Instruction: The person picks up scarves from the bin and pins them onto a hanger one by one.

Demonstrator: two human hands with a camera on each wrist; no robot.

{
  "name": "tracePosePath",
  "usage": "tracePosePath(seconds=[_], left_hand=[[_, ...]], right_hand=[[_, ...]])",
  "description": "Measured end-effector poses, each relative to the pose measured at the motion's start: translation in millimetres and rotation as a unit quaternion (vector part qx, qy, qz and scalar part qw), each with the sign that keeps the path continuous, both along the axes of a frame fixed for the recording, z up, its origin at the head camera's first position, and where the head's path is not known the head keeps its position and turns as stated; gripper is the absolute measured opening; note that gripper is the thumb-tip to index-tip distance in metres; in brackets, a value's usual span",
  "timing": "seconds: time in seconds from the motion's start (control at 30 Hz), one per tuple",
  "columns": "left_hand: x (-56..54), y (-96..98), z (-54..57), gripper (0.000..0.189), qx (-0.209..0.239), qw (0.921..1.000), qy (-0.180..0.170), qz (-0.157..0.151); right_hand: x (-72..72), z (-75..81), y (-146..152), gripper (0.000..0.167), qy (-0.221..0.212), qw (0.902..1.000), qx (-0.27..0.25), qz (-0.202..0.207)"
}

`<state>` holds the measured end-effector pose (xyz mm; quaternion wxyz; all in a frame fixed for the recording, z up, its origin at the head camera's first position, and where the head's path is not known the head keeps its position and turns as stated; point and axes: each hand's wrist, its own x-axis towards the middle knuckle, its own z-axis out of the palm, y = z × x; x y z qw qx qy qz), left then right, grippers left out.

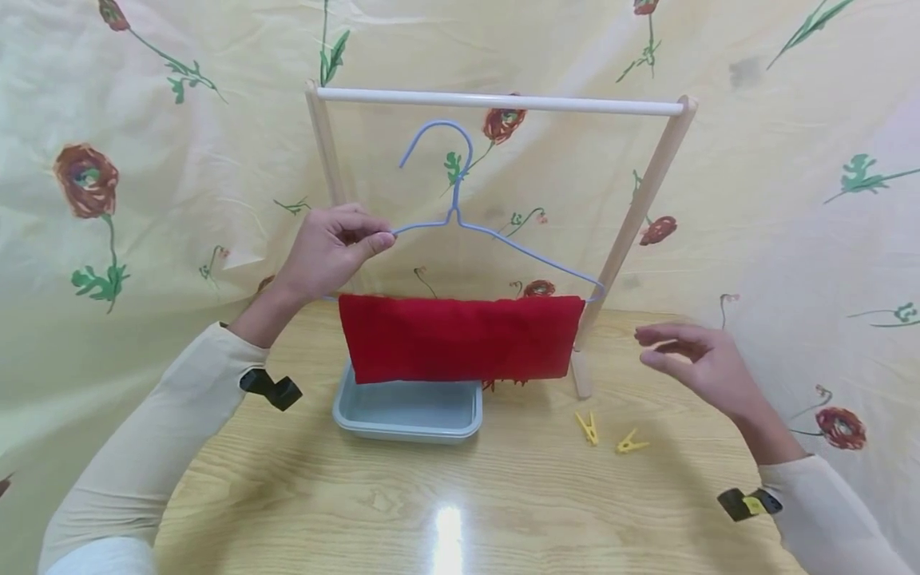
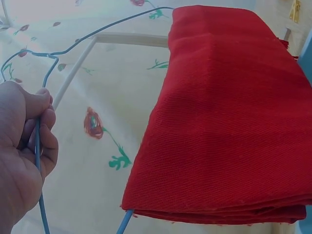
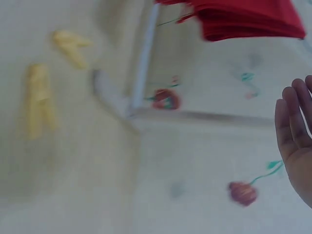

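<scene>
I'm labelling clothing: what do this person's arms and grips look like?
The left sleeve and right sleeve are off-white and long. A dark, blocky piece sits at the left cuff; a second dark piece at the right cuff has a yellow patch. Left grip and right grip are gloveless.

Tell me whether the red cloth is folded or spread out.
Folded: the red cloth drapes over the blue hanger, and in the left wrist view its near edge shows layers stacked together.

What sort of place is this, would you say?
Probably an indoor tabletop arranged for hanging laundry: a white-barred rack stands on it, yellow clothespins lie there too, and a red cloth is draped on a blue hanger.
</scene>
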<state>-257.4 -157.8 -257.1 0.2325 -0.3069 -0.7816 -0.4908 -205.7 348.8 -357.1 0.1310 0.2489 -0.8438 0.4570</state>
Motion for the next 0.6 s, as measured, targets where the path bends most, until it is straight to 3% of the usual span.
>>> tracePosePath(seconds=[0.17,0.3,0.43,0.6], left_hand=[[0.4,0.9,1.2,0.01,0.001,1.0,-0.001,-0.001],[1.6,2.8,2.4,0.011,-0.003,1.0,-0.006,0.001],[3.1,5.2,3.7,0.01,-0.006,1.0,-0.005,-0.002],[3.9,7.0,3.7,0.01,-0.008,0.9999,-0.011,-0.006]], right_hand=[[8.0,-35.7,18.5,0.032,-0.047,0.9979,0.042,-0.013],[13.6,-60.1,30.3,0.035,-0.064,0.9958,0.066,0.002],[18.2,-79.7,37.9,0.039,-0.066,0.9933,0.094,0.01],[22.7,-97.3,44.9,0.046,-0.098,0.9844,0.146,0.002]])
